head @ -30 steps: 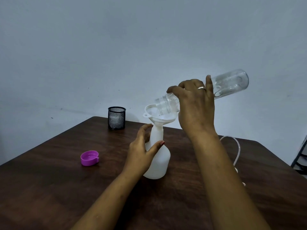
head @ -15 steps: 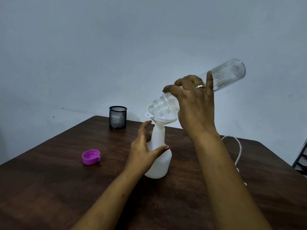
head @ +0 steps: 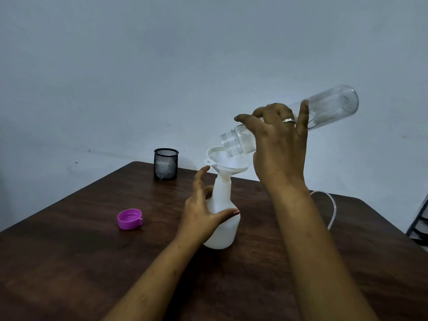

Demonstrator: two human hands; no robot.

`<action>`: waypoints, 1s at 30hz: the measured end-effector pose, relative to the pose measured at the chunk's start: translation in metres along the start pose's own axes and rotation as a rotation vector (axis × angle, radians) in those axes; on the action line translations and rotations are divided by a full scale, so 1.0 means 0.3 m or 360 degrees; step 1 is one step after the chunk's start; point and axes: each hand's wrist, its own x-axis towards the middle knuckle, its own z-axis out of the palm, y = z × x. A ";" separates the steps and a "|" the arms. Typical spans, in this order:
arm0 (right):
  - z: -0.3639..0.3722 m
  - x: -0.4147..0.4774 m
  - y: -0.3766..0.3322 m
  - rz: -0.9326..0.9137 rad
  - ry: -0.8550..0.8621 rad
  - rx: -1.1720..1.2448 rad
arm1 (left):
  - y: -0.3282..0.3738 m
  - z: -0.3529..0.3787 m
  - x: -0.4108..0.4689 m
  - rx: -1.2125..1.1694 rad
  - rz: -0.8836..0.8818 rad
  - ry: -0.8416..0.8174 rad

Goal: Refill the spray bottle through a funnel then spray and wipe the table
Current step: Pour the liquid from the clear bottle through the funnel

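Two bare forearms reach in from the near edge over a dark table point(head: 69, 262) with a matte wood-grain top. The left hand point(head: 201, 214) holds the spray bottle point(head: 223, 230), thumb curved across its front and fingers up its far side, the forefinger tip just beside the funnel's small tab. The spray bottle is opaque white plastic, rounded at the base with a narrow neck, and stands upright at mid-table. To its left, well apart, a purple cap point(head: 129, 219) lies open side up. A white plastic funnel point(head: 225, 164) sits in the neck. Above it the right hand point(head: 278, 144), wearing a silver ring point(head: 289, 120), grips a clear bottle point(head: 331, 107) round its middle. This bottle is tilted base-high, its threaded mouth over the funnel bowl. The hand hides its midsection. A thin pale tube point(head: 333, 209) curves across the table behind the right forearm. A black mesh cup point(head: 166, 167) stands near the far edge. Beyond is a plain grey-blue wall point(head: 162, 66). A dark rack point(head: 421, 221) shows at the right margin.
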 end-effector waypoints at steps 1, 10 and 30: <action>-0.003 0.000 -0.002 -0.0006 -0.0042 -0.0002 | -0.003 0.000 0.000 -0.0008 0.0004 -0.0003; -0.061 -0.022 0.004 0.0253 -0.0428 -0.0119 | -0.001 0.000 -0.014 -0.0063 -0.0127 0.0007; -0.203 -0.215 -0.056 0.1064 -0.0348 0.1613 | -0.141 -0.467 -0.076 0.1682 -0.0672 -0.0692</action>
